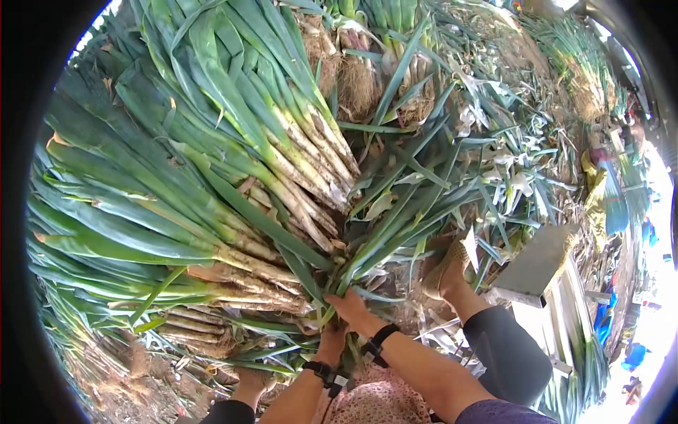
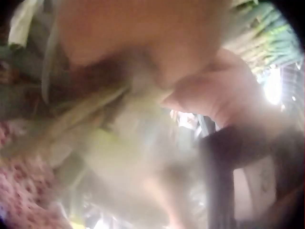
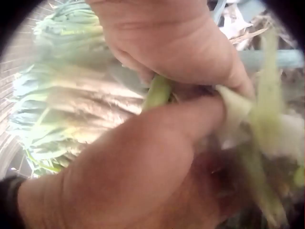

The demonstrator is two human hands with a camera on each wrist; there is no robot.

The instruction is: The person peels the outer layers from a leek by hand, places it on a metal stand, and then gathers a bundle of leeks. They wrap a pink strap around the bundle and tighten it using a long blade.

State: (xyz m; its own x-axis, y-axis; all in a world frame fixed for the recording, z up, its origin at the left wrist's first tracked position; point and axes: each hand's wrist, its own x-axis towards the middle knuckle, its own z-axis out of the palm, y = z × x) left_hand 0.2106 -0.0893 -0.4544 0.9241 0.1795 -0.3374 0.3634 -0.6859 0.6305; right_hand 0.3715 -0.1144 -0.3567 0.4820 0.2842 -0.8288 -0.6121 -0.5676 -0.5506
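Both hands meet low in the centre of the head view, beside the root ends of the piled leeks (image 1: pixel 311 152). The right hand (image 1: pixel 351 311) has its fingers curled round green leaves (image 1: pixel 381 244). Just below it, the left hand (image 1: pixel 332 343) grips the lower part of the same leaves. In the right wrist view the right hand (image 3: pixel 176 43) and the left hand (image 3: pixel 138 162) pinch a green stalk (image 3: pixel 157 93) between them. Pale leaf strips (image 3: pixel 269 95) hang beside the fingers. The left wrist view is blurred.
More leeks with roots (image 1: pixel 357 78) lie at the top and lower left. Loose leaves (image 1: pixel 494 162) cover the ground to the right. A metal box-like piece (image 1: pixel 533 265) stands by the right knee, with trimmed stalks (image 1: pixel 565 318) below it.
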